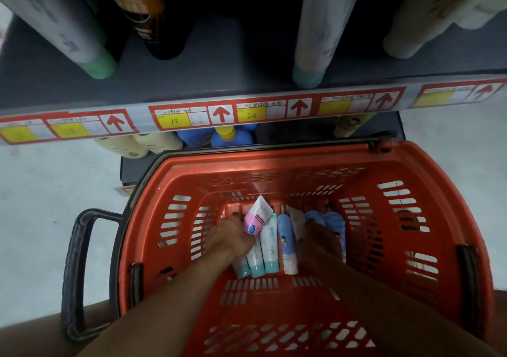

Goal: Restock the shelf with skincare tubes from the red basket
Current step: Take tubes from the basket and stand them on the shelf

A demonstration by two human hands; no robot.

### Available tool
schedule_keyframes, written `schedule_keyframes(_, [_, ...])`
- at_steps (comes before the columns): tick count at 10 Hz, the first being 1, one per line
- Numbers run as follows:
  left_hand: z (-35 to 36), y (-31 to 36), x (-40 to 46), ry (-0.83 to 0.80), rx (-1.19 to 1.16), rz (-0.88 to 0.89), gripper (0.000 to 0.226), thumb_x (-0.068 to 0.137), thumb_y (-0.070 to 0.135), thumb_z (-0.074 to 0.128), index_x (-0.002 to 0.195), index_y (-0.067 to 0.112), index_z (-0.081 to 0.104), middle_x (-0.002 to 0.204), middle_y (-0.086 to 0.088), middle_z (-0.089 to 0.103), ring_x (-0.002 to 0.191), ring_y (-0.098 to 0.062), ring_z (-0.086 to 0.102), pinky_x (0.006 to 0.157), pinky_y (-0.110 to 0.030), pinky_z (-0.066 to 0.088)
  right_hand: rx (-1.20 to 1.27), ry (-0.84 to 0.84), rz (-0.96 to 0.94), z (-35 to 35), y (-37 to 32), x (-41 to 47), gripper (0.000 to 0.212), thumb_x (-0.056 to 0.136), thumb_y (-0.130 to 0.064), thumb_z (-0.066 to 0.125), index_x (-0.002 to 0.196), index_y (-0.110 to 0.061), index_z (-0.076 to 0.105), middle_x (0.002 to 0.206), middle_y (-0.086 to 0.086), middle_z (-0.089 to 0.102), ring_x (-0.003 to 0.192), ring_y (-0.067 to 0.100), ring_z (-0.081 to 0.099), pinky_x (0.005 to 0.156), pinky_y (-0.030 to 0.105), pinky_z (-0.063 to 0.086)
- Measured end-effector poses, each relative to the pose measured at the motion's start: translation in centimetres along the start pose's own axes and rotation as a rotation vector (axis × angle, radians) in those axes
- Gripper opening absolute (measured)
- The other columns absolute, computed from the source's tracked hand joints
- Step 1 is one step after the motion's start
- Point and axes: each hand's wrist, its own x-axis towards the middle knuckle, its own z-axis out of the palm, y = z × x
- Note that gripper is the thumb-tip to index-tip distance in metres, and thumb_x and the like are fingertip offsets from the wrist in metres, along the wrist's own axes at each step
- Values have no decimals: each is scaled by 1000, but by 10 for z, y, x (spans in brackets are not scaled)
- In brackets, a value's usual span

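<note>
Both of my hands reach down into the red basket (315,162). My left hand (231,237) grips a pink and white tube (259,217), tilted up off the pile. My right hand (319,243) rests on the tubes at the right, over a cream tube (297,219) and blue tubes (336,226); whether it grips one is hidden. White tubes with teal caps (264,252) and a light blue tube (286,244) lie side by side between my hands. The shelf (219,55) above holds tall bottles.
The shelf's front rail (247,111) carries red and yellow price labels with up arrows. A lower shelf behind the basket holds cream bottles (129,147) and blue bottles (230,137). The basket's black handle (78,271) hangs at the left. Pale floor lies on both sides.
</note>
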Motion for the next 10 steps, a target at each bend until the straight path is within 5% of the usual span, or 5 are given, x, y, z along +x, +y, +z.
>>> schedule_keyframes(3, [-18,6,-22,-158,-355,-60,58,80,33,82,134,22,62,126,-3,71,110,-23,69,94,-39,59,124,-161,-103,-30,-6,-1,61,98,-24,58,154,-15,35,141,15,56,126,33,56,104,37,45])
schedule_keyframes(5, [-26,16,-49,-272,-726,-8,29,97,10,69,125,18,63,107,1,72,95,-16,71,69,-32,64,238,-121,-145,-43,-2,-10,54,102,-19,55,152,-9,37,139,17,56,123,34,58,91,31,45])
schedule_keyframes(7, [-36,30,-82,-345,-939,0,40,87,8,64,125,19,58,99,-4,67,84,-18,63,65,-34,55,467,-53,-117,-54,0,-37,41,102,-15,53,142,-4,49,116,17,60,96,25,56,74,21,40])
schedule_keyframes(8, [-43,35,-99,-317,-944,44,56,71,10,66,125,25,57,111,-4,70,97,-21,66,70,-35,58,543,-40,-135,-65,-3,-52,37,97,-14,58,133,-6,51,112,15,63,89,22,59,72,30,44])
schedule_keyframes(10, [-54,43,-130,-73,-874,147,50,80,-3,73,115,27,53,106,-6,70,96,-19,69,74,-39,64,626,-28,-239,-86,2,-77,53,64,-1,84,108,-16,58,96,12,73,77,17,73,57,33,61])
